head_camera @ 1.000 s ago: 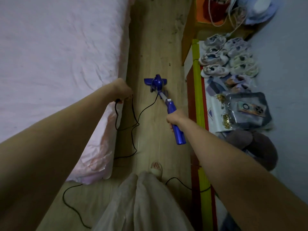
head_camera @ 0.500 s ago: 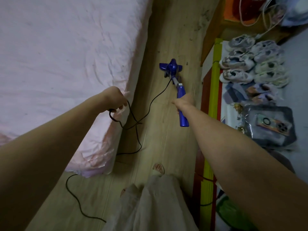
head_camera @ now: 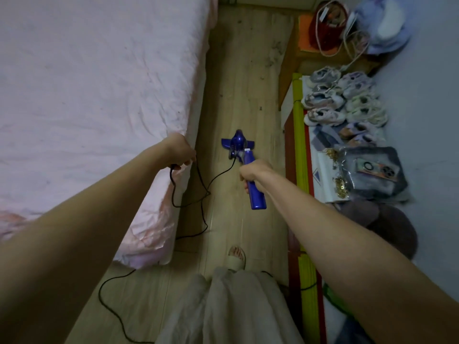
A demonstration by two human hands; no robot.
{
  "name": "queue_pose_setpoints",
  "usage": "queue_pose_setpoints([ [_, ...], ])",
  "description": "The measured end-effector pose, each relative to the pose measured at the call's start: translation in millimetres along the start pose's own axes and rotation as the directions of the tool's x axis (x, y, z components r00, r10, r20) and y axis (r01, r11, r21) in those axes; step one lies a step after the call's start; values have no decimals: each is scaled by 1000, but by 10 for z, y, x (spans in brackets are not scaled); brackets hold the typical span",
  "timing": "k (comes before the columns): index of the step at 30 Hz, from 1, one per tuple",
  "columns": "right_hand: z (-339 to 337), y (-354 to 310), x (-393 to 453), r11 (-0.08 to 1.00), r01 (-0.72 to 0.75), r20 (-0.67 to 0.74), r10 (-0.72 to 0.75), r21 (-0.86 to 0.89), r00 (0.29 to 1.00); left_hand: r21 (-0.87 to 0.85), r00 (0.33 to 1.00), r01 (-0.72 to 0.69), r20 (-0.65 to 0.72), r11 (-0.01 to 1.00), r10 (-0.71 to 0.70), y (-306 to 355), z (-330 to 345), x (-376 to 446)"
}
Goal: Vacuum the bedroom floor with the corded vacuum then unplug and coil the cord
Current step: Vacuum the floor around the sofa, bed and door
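since the vacuum (head_camera: 244, 167) was pushed way out ahead half a second ago, with the arm nearly straight and the nozzle far up the strip of floor, it's clearly been pulled back now: the blue head (head_camera: 238, 143) sits closer to the feet and the right elbow looks more bent. so this reads to me as the return half of a back-and-forth stroke, not the end of vacuuming.

right hand (head_camera: 253, 172) is wrapped around the blue handle, fingers curled tight round it. left hand (head_camera: 182, 153) is up by the edge of the bed (head_camera: 99, 95), fingers closed on a loop of the black cord (head_camera: 202, 194), holding the slack up off the wood floor (head_camera: 248, 70). that grip hasn't changed over the last second; the hand just rides along with the body. from there the cord droops down, runs to the vacuum head one way and trails back past the bed corner and out of frame the other way.

what it means for the job: plenty of dark specks and crumbs are still sitting farther up the floor near the orange box (head_camera: 305, 36), so i'd say the sweeping is maybe midway at best. unplugging and coiling aren't close yet. shoes (head_camera: 342, 100) and clutter along the right are near the lane, so strokes have to stay narrow.
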State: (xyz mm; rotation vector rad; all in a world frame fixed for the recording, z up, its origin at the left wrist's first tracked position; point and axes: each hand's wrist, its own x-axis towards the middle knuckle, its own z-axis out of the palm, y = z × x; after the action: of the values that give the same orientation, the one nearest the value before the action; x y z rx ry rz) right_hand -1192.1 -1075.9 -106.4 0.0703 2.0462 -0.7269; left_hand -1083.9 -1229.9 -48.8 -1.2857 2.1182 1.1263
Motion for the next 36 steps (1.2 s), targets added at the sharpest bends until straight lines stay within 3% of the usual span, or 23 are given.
queue_pose_setpoints([
  [7,97,498,-1037,994,-48,81,56,-95,995,107,992,-111,-41,988,116,-224,134,-572],
  [14,24,629,-1812,930,8,179,62,-367,982,182,967,-189,-136,965,215,-310,104,-960],
  [17,-74,685,-1926,912,29,165,43,-408,985,186,959,-214,-145,959,242,-251,77,-1040],
  [23,-267,503,-1750,942,-3,89,34,-336,995,174,957,-238,-129,956,262,-125,62,-968],
  [36,84,-308,-762,999,-33,81,32,6,996,53,992,-94,-80,994,98,-84,-282,-380],
])
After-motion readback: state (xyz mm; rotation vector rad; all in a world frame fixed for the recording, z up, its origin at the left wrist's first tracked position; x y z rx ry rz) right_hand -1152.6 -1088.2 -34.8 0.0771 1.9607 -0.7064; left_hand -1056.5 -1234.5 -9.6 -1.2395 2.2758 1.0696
